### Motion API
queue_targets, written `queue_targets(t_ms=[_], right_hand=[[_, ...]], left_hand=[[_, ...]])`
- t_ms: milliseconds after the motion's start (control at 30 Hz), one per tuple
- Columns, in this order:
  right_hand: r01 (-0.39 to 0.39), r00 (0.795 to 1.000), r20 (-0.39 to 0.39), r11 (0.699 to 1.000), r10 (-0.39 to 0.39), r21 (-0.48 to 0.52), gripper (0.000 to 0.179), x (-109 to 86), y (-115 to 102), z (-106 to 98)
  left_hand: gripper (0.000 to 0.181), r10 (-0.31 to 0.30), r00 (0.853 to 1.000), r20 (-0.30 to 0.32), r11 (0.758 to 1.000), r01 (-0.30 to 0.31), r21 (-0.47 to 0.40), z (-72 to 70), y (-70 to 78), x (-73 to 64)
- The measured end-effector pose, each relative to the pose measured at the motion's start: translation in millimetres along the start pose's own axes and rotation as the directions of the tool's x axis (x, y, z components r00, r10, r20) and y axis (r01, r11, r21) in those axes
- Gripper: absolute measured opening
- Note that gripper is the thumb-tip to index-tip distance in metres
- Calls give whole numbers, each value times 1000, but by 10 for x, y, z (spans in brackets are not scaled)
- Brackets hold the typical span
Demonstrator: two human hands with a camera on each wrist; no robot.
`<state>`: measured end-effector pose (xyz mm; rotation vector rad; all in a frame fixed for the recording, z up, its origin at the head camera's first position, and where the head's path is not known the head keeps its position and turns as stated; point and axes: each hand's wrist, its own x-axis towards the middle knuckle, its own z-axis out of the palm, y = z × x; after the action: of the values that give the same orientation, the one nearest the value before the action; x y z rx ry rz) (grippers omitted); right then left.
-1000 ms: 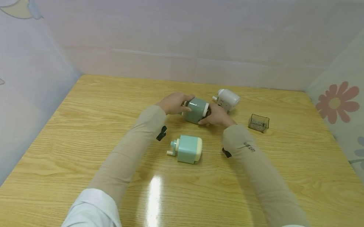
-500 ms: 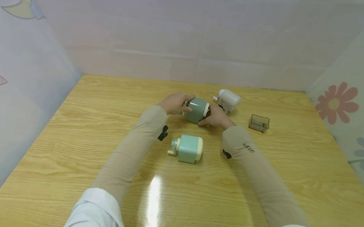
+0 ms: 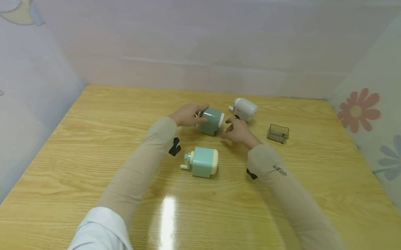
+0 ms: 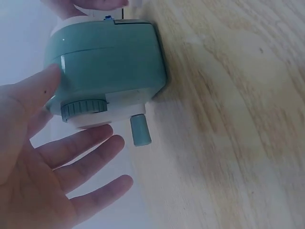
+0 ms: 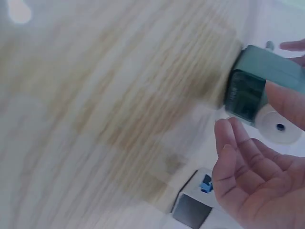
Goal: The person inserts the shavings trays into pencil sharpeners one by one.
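Spanning back and sides: pale walls [image 3: 209, 40], the left with a moon and pink star, the right with a red and a blue flower. Wood-grain surface [image 3: 71, 168] next, glare streak near the front. Two beige sleeves [image 3: 295, 200] reach in from the near edge, white garment at the elbows, one black bow [image 3: 175, 146] by each wrist.

Left hand [image 3: 187, 115]: thumb on one side of the dark green sharpener [image 3: 211, 122], index finger around the other, so a light pinch; remaining fingers spread, clear of it. Right hand [image 3: 240, 133]: fingers loosely bent, thumb apart, holding nothing, just beside the sharpener's pale end.

Dark green sharpener sits toward the back of the surface, between the hands, crank side to the left hand. Teal sharpener [image 3: 204, 163] with cream end lies nearer the person, between the forearms, crank pointing left. Grey-white sharpener [image 3: 245, 109] is behind the right hand, crank also left.

Clear dark-edged bin [image 3: 278, 134] stands to the right of the grey-white one, apart from the hands. Small parts on the dark green sharpener: dark panel [image 5: 242, 98] and round pale disc [image 5: 281, 128] with a hole, right side; ridged dial [image 4: 85, 107] and crank knob [image 4: 140, 130], left side.
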<state>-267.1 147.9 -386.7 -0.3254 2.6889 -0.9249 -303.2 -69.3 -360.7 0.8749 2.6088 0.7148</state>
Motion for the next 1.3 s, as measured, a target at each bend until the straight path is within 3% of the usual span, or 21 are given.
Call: queue_targets(t_ms=[300,433,600,700,867,967,1100,1300], right_hand=[[60,998,-28,998,-60,4,54,-157,-71,-27],[106,993,-43,994,-107,-22,50,-211,-46,-37],[122,991,-59,992,-121,14,39,-299,-34,-61],[119,991,-69,992,-116,44,39,-369,-21,-79],[129,988,-94,990,-123,57,48,-500,9,-128],[154,983,-108,988,-151,19,55,-586,25,-165],[188,975,-113,981,-193,-53,58,-681,66,-200],[198,973,-103,976,-207,-90,63,-785,169,-226]], left_hand=[[74,-28,999,-31,998,27,-57,-35,-168,-86],[64,-50,992,-115,997,43,-60,-46,-210,-142],[43,-10,969,-249,999,0,-42,-86,-189,-262],[39,15,958,-286,998,-34,-60,-105,-159,-344],[35,57,961,-271,993,-84,-87,-128,-86,-472],[43,75,964,-255,993,-96,-73,-132,-49,-530],[58,107,966,-237,993,-116,-24,-130,-7,-595],[65,136,967,-217,990,-124,69,-113,37,-666]])
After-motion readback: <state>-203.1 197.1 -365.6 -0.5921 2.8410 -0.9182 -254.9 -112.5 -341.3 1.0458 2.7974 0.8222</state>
